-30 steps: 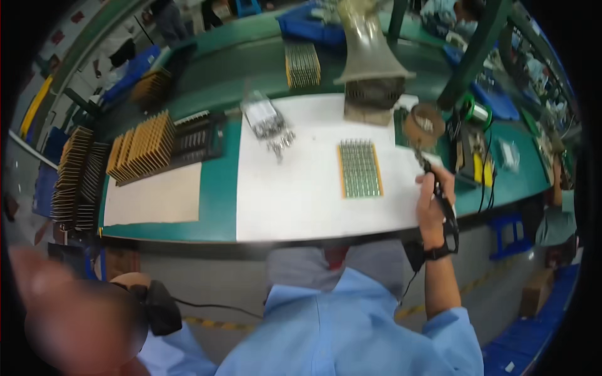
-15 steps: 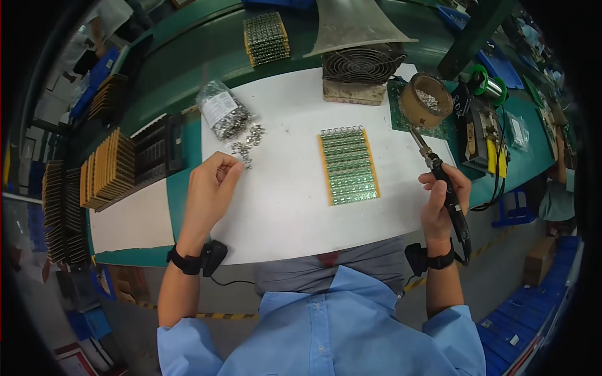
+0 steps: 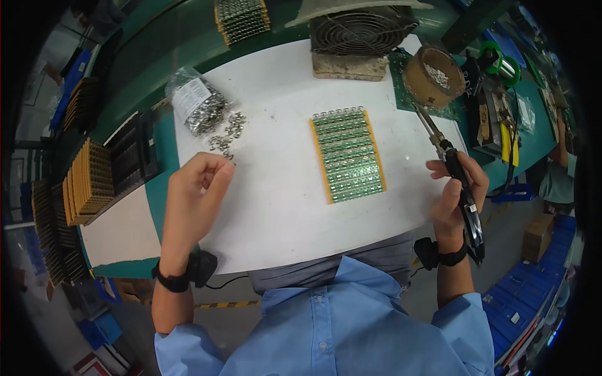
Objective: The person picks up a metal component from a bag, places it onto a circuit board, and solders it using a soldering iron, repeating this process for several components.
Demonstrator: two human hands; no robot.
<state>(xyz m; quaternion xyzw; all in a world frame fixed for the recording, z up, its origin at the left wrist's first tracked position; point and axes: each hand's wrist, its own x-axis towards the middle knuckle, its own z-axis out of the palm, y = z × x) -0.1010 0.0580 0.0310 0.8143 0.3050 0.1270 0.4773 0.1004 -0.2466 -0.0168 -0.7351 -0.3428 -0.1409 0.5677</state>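
My left hand is closed in a pinch at the near end of a small scatter of shiny metal parts. Whatever its fingertips hold is too small or hidden to make out. Just behind the scatter lies a clear plastic bag of the same parts, with a white label. My right hand grips a black soldering iron, its metal tip pointing up and left below a round brown pot. Between my hands, a green circuit board panel with yellow-orange side edges lies flat on white sheeting, touched by neither hand.
A black fan stands on a block behind the panel. Beyond the pot sit a green-flanged solder wire spool and yellow-handled tools. Stacked boards and a black rack occupy the left. Another board stack is at the back.
The whole view has shifted, so the bench things appear larger and higher. My left hand keeps its pinch by the loose parts, and my right hand still grips the soldering iron.
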